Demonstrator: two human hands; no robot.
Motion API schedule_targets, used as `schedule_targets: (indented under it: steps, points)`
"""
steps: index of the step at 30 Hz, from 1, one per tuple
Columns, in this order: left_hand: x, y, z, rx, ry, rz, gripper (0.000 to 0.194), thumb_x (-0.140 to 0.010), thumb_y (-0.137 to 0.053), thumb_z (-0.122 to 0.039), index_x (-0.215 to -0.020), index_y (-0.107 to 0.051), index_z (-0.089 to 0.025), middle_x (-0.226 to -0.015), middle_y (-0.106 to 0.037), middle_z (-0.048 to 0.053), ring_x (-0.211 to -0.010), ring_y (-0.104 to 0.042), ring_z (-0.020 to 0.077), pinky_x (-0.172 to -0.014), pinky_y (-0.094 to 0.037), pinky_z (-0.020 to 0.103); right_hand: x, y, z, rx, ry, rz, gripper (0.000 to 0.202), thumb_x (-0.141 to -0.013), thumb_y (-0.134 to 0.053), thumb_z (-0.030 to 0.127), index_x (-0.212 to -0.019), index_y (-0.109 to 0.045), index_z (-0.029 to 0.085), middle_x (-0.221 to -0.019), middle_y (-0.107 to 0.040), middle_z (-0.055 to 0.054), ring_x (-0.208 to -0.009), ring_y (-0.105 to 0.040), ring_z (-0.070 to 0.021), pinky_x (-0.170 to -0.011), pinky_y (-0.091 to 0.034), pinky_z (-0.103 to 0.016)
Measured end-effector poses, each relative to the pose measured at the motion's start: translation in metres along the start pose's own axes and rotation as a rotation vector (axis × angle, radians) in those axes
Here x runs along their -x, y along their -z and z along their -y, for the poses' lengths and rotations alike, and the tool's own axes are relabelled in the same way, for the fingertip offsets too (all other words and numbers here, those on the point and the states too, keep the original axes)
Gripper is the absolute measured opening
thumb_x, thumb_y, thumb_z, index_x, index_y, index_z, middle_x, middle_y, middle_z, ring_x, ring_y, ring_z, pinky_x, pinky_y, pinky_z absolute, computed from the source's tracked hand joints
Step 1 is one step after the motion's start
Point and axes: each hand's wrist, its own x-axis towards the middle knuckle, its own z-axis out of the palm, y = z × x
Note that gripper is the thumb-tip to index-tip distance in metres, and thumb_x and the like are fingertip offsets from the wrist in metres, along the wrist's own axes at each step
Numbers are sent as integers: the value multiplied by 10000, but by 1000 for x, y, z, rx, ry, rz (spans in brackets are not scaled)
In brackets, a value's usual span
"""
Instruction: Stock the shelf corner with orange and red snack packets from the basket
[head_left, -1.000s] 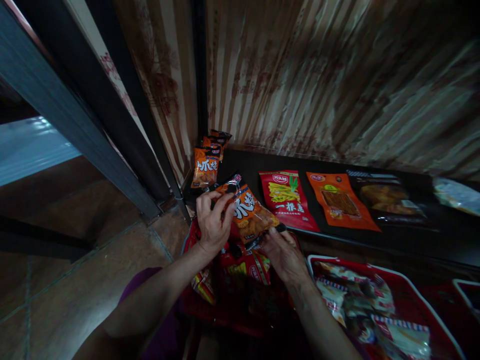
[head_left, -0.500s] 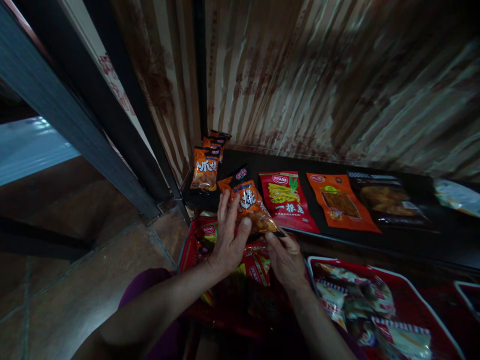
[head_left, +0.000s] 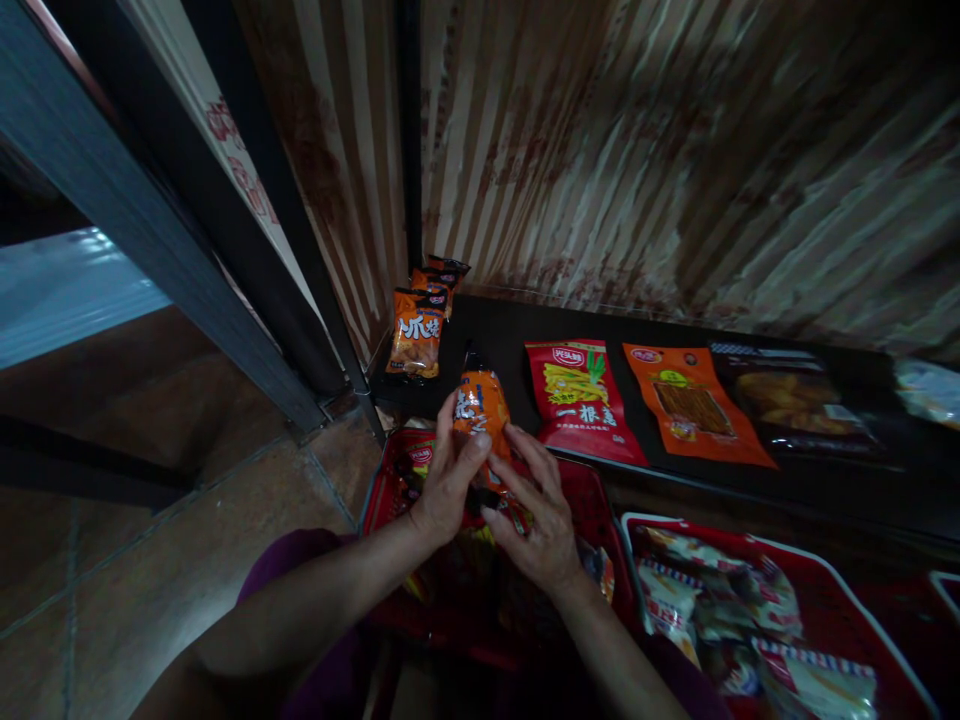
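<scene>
Orange snack bag (head_left: 487, 398) is held between both hands (head_left: 544, 530).

Head-worn view, facing forward and down, near left hand (head_left: 445, 488) and right hand (head_left: 546, 528)

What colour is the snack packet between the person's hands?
The packet is orange with black ends and white lettering; the head view shows it.

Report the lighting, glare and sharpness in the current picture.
Head view: dim, with deep shadow inside the red plastic basket below the left hand and right hand; head view: pale sheen on the brown tiled floor, lower left; head view: large print legible on the red plastic snack bag on the black shelf, while the pale plastic bag at the right edge looks soft.
</scene>
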Motion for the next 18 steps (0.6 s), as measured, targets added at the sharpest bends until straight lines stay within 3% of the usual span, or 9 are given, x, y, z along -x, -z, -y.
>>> schedule_targets:
  steps: [3,7,11,14,16,18]
  points:
    - [-7,3,-1,225,114,15,643,-767,-627,-305,-1361,-383,-265,-1237,-620,32,-1166,-560,214,-993,-410,333,-1,2,3,-31,-12,57,545,-833,-556,277,-1361,-458,373,-1494,-380,28,-1356,-353,-292,-1088,-305,-533]
    - [-16,8,-3,378,274,25,626,-685,-619,-170,-1292,-485,-238,-1105,-683,19,-1006,-634,194,-915,-447,314,-2,8,5,-154,-113,52,452,-917,-422,294,-1364,-466,344,-1425,-484,9,-1353,-377,-266,-1099,-311,-504]
    - [-20,15,-4,464,374,55,508,-650,-573,-173,-1157,-593,-156,-944,-713,45,-816,-659,195,-830,-477,332,0,5,4,-223,-240,-97,451,-914,-457,325,-1365,-467,340,-1438,-467,-3,-1353,-375,-263,-1085,-351,-481]
    - [-21,19,-6,499,437,44,419,-638,-548,-208,-1036,-640,-118,-956,-713,73,-821,-659,210,-845,-479,354,-1,3,1,-205,-372,-264,493,-898,-506,333,-1385,-430,328,-1486,-392,-16,-1373,-335,-254,-1073,-372,-462]
    - [-21,19,-8,499,457,32,406,-631,-537,-212,-1010,-647,-115,-985,-713,80,-867,-660,222,-876,-474,367,-2,3,-2,-250,-494,-289,508,-870,-561,355,-1365,-455,310,-1457,-435,-34,-1354,-370,-250,-1068,-382,-438]
    - [-22,19,-8,491,441,37,441,-626,-529,-206,-1045,-640,-126,-1000,-714,75,-914,-658,231,-903,-466,377,-3,3,-5,-392,-647,-233,483,-840,-604,401,-1305,-524,295,-1385,-525,-46,-1294,-456,-255,-1036,-423,-410]
